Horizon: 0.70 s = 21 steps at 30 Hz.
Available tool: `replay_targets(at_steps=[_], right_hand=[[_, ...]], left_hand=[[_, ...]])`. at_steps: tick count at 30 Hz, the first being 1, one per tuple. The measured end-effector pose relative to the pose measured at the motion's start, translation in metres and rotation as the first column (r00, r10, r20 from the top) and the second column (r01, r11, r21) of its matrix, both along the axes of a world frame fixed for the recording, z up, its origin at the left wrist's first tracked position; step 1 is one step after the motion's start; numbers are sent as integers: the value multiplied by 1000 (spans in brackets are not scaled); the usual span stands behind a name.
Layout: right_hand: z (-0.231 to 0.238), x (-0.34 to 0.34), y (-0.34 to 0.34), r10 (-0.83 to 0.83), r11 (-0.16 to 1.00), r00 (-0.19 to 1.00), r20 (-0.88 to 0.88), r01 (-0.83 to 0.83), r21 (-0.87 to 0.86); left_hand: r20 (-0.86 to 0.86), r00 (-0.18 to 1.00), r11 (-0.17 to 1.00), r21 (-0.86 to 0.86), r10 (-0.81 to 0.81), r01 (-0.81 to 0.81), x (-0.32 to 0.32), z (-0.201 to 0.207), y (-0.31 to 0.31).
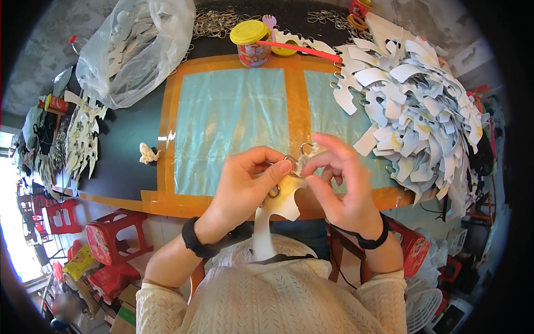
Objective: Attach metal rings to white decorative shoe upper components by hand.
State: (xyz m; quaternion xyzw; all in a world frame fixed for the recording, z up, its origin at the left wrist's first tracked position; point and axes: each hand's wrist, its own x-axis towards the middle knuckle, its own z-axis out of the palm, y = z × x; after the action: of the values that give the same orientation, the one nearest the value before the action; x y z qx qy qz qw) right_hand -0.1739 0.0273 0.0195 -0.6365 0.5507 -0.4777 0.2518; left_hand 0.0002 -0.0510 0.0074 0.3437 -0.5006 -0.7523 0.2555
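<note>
Close in front of my body, above the table's near edge, I hold a white cut-out strip (282,201) with yellowish stains and notched edges. Several metal rings (306,147) sit along it. My left hand (251,173) pinches the strip at a ring between thumb and forefinger. At the strip's upper end, my right hand (342,181) has its curled fingers against the strip beside the rings, with one finger lifted away. Part of the strip is hidden behind my fingers, and its lower end hangs toward my lap.
A large heap of similar strips (423,111) covers the table's right side. A clear plastic bag (136,53) of strips stands at the far left. At the back are a yellow-lidded tub (250,42) and loose rings (214,23). Red stools (117,236) stand left below the table.
</note>
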Motion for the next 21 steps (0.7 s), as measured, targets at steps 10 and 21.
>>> replay_targets(at_steps=[10,21], right_hand=[[22,1,-8,33,999,961,-273,-27,25],[-3,3,1,-33,999,995,96,30,35]], left_hand=[[101,992,934,-356,71,-31,-5,5,7],[-81,992,995,35,100,-98,-6,5,5]])
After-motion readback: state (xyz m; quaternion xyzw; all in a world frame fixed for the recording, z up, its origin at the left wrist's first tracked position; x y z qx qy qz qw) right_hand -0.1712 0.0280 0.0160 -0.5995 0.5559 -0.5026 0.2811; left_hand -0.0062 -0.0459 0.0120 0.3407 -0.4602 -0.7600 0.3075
